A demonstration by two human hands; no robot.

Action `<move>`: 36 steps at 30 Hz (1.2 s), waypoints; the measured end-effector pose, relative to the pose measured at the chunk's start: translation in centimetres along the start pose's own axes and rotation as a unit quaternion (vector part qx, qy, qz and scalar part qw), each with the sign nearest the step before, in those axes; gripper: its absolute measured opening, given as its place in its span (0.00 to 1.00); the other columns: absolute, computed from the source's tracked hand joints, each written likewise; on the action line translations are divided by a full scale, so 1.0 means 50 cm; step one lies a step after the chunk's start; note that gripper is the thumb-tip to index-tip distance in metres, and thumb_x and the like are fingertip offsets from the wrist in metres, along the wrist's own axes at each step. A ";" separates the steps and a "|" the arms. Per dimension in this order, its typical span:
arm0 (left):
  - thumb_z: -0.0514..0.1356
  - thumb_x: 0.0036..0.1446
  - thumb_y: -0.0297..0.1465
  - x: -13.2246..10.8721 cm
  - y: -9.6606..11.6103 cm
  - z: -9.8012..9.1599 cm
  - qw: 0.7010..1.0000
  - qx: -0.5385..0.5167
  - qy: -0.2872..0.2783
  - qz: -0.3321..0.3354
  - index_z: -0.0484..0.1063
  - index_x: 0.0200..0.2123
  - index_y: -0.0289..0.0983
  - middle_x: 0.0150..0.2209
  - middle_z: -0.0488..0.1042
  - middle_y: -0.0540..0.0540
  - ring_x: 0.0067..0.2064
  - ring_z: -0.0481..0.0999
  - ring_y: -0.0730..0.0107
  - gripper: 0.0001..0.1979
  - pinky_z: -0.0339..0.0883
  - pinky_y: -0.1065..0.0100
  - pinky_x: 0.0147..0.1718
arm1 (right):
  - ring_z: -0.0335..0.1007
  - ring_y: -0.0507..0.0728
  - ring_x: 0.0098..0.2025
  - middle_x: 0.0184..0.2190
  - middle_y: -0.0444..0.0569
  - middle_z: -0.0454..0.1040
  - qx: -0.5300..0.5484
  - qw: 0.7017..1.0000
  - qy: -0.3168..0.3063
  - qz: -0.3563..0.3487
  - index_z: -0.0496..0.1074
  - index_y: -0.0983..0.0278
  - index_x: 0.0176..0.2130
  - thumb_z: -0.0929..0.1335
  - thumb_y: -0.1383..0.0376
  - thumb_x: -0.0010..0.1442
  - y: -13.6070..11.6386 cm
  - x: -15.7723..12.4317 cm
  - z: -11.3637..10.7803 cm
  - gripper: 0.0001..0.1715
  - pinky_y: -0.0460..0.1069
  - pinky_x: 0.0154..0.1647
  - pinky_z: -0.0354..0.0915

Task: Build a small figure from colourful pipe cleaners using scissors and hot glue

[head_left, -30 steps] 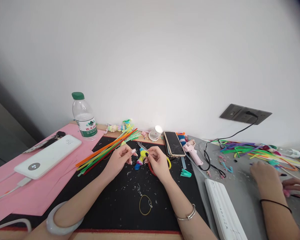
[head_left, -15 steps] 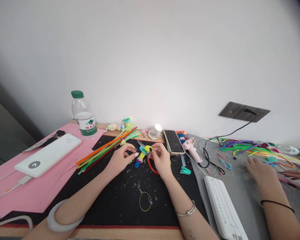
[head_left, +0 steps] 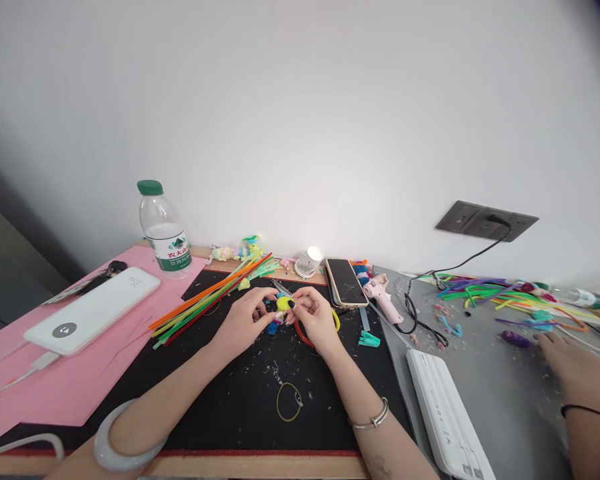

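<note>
Both my hands meet over a black mat (head_left: 230, 407) at the middle of the desk. My left hand (head_left: 244, 320) and my right hand (head_left: 314, 319) pinch a small pipe-cleaner figure (head_left: 281, 307) between their fingertips; it has a yellow top and blue and pink parts below. A bundle of long coloured pipe cleaners (head_left: 207, 299) lies just left of my left hand. A red ring (head_left: 303, 337) and a yellow ring (head_left: 336, 321) lie under my right hand.
A water bottle (head_left: 163, 230), a white power bank (head_left: 93, 310) on pink paper, a phone (head_left: 345, 282), a pink glue gun (head_left: 383, 299) and a white keyboard (head_left: 443, 413) surround the mat. Another person's hand (head_left: 575, 367) reaches over the grey mat at right, near more pipe cleaners (head_left: 500, 293).
My two hands have drawn closer together around the figure, turning its yellow part up. The other person's hand has slid right and nearer to the front edge.
</note>
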State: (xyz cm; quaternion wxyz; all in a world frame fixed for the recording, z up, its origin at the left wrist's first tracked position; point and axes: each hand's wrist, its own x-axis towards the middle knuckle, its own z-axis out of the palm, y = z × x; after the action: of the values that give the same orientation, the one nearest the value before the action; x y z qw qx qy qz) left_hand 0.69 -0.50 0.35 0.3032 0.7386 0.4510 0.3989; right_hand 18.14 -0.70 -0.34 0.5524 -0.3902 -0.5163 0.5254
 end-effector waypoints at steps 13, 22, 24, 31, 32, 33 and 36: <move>0.53 0.61 0.34 0.002 -0.002 -0.013 0.993 0.049 -0.047 0.095 0.73 0.39 0.41 0.40 0.75 0.46 0.42 0.73 0.64 0.09 0.65 0.66 0.43 | 0.66 0.49 0.18 0.20 0.39 0.73 0.049 0.996 -0.056 0.048 0.66 0.62 0.34 0.73 0.61 0.50 -0.011 -0.008 0.006 0.14 0.45 0.22 0.66; 0.51 0.63 0.33 0.001 0.001 -0.015 0.992 0.045 -0.055 0.104 0.73 0.38 0.41 0.38 0.75 0.46 0.41 0.72 0.64 0.11 0.65 0.65 0.44 | 0.67 0.49 0.18 0.20 0.39 0.72 0.051 0.995 -0.063 0.058 0.66 0.63 0.34 0.73 0.61 0.50 -0.011 -0.008 0.006 0.14 0.45 0.22 0.66; 0.51 0.62 0.32 0.001 0.001 -0.015 0.992 0.039 -0.053 0.106 0.74 0.37 0.41 0.37 0.75 0.46 0.41 0.72 0.64 0.11 0.65 0.65 0.43 | 0.67 0.49 0.18 0.20 0.40 0.73 0.050 0.995 -0.061 0.059 0.66 0.63 0.34 0.73 0.61 0.50 -0.010 -0.008 0.006 0.14 0.45 0.22 0.67; 0.51 0.63 0.31 0.000 -0.001 -0.016 0.989 0.049 -0.053 0.126 0.73 0.38 0.40 0.37 0.74 0.46 0.40 0.72 0.66 0.10 0.64 0.67 0.42 | 0.68 0.50 0.19 0.21 0.41 0.74 0.051 0.995 -0.064 0.062 0.66 0.62 0.33 0.72 0.63 0.50 -0.008 -0.007 0.005 0.13 0.45 0.22 0.67; 0.51 0.63 0.31 0.001 -0.002 -0.016 0.989 0.051 -0.054 0.127 0.73 0.38 0.40 0.37 0.74 0.46 0.40 0.72 0.66 0.10 0.64 0.67 0.42 | 0.68 0.49 0.19 0.21 0.41 0.74 0.052 0.995 -0.065 0.063 0.66 0.63 0.33 0.72 0.63 0.50 -0.008 -0.007 0.005 0.13 0.45 0.22 0.67; 0.51 0.63 0.31 0.001 -0.002 -0.016 0.989 0.051 -0.054 0.128 0.73 0.38 0.40 0.37 0.74 0.46 0.41 0.72 0.66 0.10 0.64 0.67 0.43 | 0.68 0.49 0.19 0.21 0.41 0.74 0.053 0.994 -0.067 0.063 0.66 0.63 0.33 0.72 0.63 0.50 -0.009 -0.007 0.004 0.12 0.45 0.22 0.67; 0.52 0.63 0.31 0.001 -0.001 -0.015 0.990 0.047 -0.051 0.125 0.73 0.38 0.40 0.37 0.75 0.46 0.41 0.73 0.66 0.10 0.64 0.67 0.43 | 0.68 0.49 0.19 0.21 0.41 0.74 0.052 0.994 -0.066 0.064 0.66 0.63 0.33 0.72 0.63 0.50 -0.010 -0.007 0.005 0.13 0.45 0.23 0.67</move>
State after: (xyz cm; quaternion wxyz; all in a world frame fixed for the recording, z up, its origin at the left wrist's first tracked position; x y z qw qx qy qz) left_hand 0.04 -0.36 0.72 0.2385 0.8222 0.3569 0.3739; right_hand 18.02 -1.17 0.13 0.5018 -0.3576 -0.4977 0.6104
